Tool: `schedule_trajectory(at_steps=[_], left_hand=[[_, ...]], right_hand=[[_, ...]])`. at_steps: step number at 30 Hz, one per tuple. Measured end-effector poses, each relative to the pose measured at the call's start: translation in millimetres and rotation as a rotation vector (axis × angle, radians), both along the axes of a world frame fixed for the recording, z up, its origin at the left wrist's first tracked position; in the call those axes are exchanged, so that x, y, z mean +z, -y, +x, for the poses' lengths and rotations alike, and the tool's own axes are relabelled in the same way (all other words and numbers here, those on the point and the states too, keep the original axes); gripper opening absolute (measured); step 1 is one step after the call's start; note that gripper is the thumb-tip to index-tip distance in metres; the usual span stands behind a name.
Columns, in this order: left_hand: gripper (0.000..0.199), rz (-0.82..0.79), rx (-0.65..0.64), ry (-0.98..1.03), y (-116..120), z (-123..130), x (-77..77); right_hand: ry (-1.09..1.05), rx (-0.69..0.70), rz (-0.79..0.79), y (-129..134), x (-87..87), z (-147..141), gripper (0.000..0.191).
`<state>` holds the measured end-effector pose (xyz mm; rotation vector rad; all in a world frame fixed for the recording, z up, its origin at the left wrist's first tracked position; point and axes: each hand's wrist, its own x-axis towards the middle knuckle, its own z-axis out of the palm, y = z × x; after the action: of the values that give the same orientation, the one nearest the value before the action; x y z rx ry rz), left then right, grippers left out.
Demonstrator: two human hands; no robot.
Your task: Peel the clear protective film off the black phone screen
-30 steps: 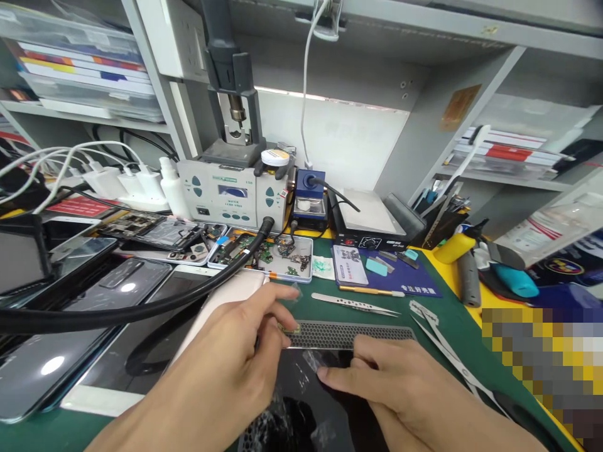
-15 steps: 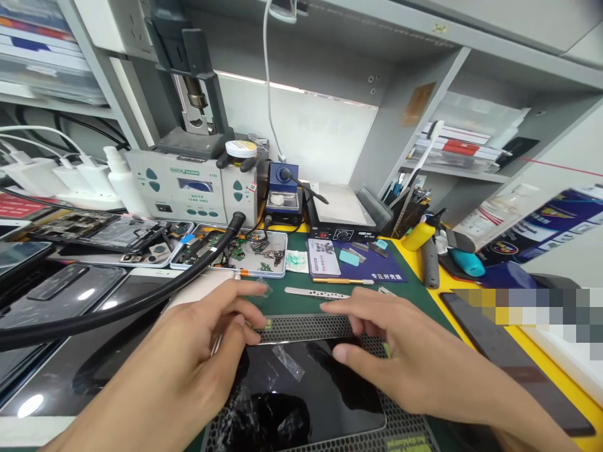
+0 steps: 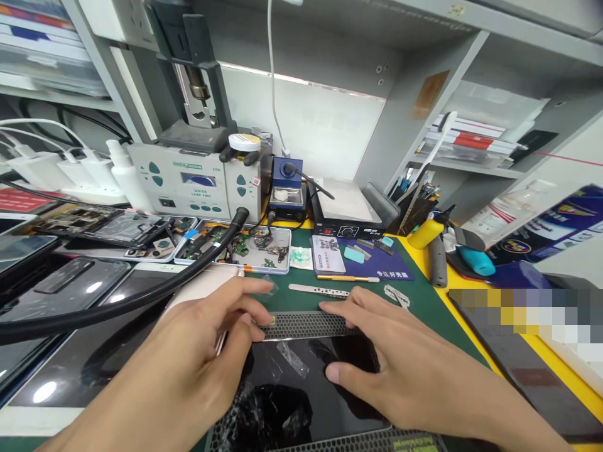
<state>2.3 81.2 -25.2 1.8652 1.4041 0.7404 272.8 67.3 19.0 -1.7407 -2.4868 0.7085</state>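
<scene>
A glossy black panel [image 3: 325,402] lies on a honeycomb-patterned mat [image 3: 306,325], with strips of clear film [image 3: 293,360] on its surface. My left hand [image 3: 202,345] is over the panel's upper left corner, index finger stretched out and the other fingers loosely bent near the thumb. Beside that index fingertip is another small clear film piece [image 3: 269,287]; whether it sticks to the finger is unclear. My right hand [image 3: 381,351] hovers at the panel's upper right, thumb spread away from the fingers and over the glass.
Metal tweezers [image 3: 311,290], a gold pen-like tool [image 3: 346,278] and a blade [image 3: 397,296] lie behind the hands. A black hose [image 3: 141,304] crosses the left side over several phones. Trays of parts [image 3: 277,251] stand before a grey soldering station [image 3: 188,188].
My right thumb has moved down and slightly left over the panel. The blade behind my right hand shows more fully. My left hand keeps nearly the same pose, and the view has shifted slightly.
</scene>
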Motion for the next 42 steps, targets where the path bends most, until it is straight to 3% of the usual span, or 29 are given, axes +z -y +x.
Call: schedule_trajectory(at_steps=[12, 22, 32, 39, 42], left_hand=[[0.028, -0.066, -0.018, 0.037, 2.0, 3.6, 10.5], [0.031, -0.056, -0.019, 0.044, 2.3, 3.9, 15.0], [0.036, -0.026, -0.025, 0.03, 1.8, 3.2, 17.3], [0.034, -0.04, -0.02, 0.051, 2.5, 2.2, 15.2], [0.034, -0.048, -0.023, 0.052, 2.8, 2.2, 16.1]], right_hand=[[0.053, -0.014, 0.017, 5.1, -7.3, -16.2, 0.067], [0.104, 0.082, 0.206, 7.2, -20.4, -7.8, 0.064], [-0.01, 0.002, 0.193, 9.0, -16.5, -44.4, 0.067], [0.004, -0.001, 0.285, 14.5, -29.7, -38.6, 0.062], [-0.007, -0.002, 0.229, 12.6, -25.4, -39.3, 0.059]])
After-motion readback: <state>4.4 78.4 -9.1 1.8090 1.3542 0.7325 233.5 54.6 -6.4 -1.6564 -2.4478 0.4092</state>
